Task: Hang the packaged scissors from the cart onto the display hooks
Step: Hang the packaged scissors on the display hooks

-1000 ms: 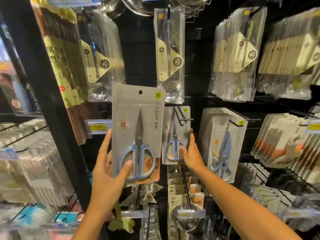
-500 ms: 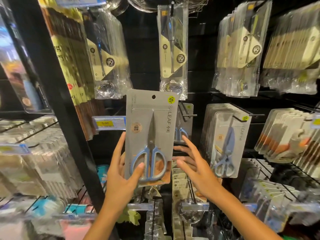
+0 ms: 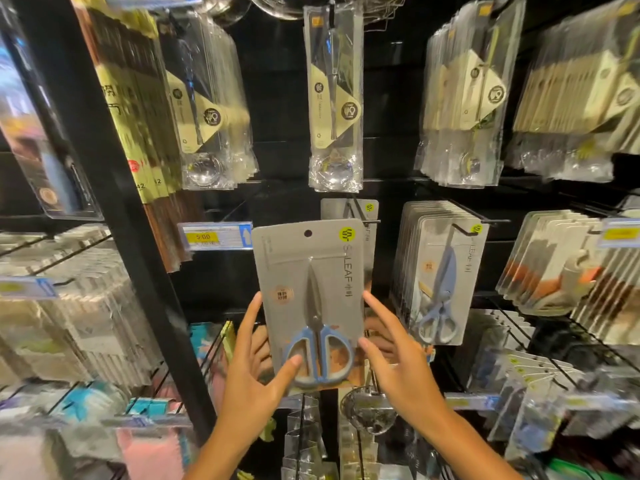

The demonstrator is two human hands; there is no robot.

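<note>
- Head view: the left hand (image 3: 249,375) pinches the packaged scissors (image 3: 304,271) low down, with the thumb on the front over the blue handles and the fingers behind.
- The right hand (image 3: 398,358) has its fingers straight and spread, touching the right edge of the packaged scissors.
- The packaged scissors are upright, in front of and just below the display hook (image 3: 372,221). Their hole is not yet on it.
- A second pack (image 3: 346,209) hangs on that hook behind.

"LEAF" scissors card (image 3: 294,251), "5.00" price tag (image 3: 214,236)

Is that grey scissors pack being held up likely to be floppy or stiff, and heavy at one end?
Probably stiff: the scissors pack stands flat though the left hand grips only its lower part. Likely bottom-heavy, since the blue handles sit low, so it should hang straight from its hole.
</note>
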